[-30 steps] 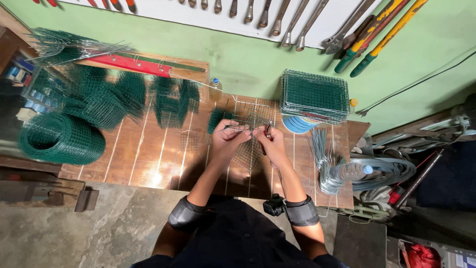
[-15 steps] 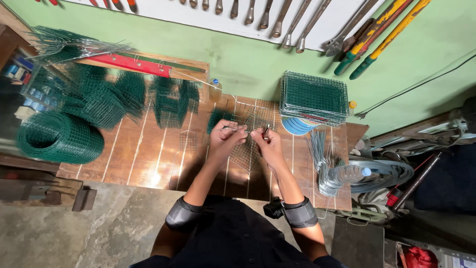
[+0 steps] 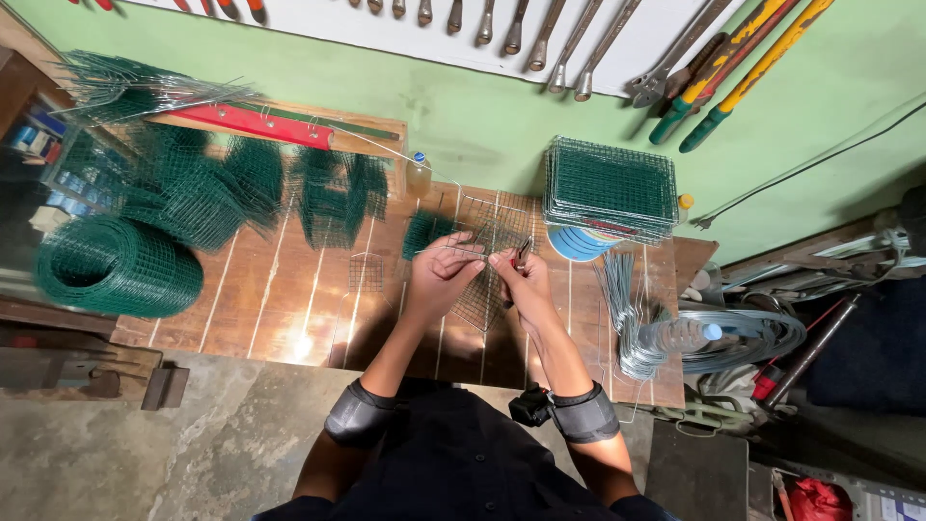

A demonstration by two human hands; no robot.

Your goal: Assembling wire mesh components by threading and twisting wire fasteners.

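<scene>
Wooden planks with pale seams form the desk [image 3: 289,309] below a green wall, seen from above. Nearest the camera, both forearms reach forward from dark sleeves with black cuffs, elbows bent and hands meeting over the middle of the desk. Left hand [image 3: 439,280] lies palm down, fingers curled and pinched on the near edge of a small wire mesh panel [image 3: 482,260], which lies on the planks between the two hands. Right hand [image 3: 521,285] is closed around small red-handled pliers [image 3: 519,256], whose tip is at the mesh.

To the right lie a bundle of cut wires [image 3: 627,309] and a wire coil [image 3: 743,333]. Farther off stands a stack of green mesh panels [image 3: 608,188]; at far left is a green mesh roll [image 3: 111,265]. Wrenches [image 3: 569,39] hang on the wall beyond.
</scene>
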